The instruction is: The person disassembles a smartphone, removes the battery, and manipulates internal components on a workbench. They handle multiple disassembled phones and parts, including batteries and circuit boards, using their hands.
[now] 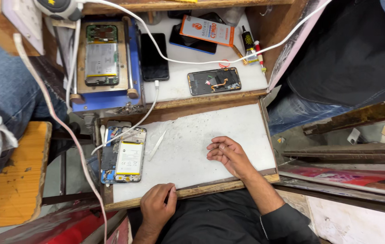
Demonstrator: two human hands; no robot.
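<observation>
My left hand (157, 205) rests curled on the near wooden edge of the white work board (201, 135), and whether a thin dark tool sits between its fingers I cannot tell. My right hand (228, 153) lies relaxed on the board with fingers loosely bent and nothing in it. To the left on the board lies an opened phone (123, 155) with its battery and circuit board showing. White tweezers (157, 143) lie beside it, between the phone and my hands.
On the upper shelf: a blue heating plate (104, 97) carrying another opened phone (101, 55), a black phone (154, 56) on a white cable, a back cover (214, 81), an orange-and-white box (207, 30), a glue tube (247, 41). People sit at left and right; a wooden stool (14, 176) stands left.
</observation>
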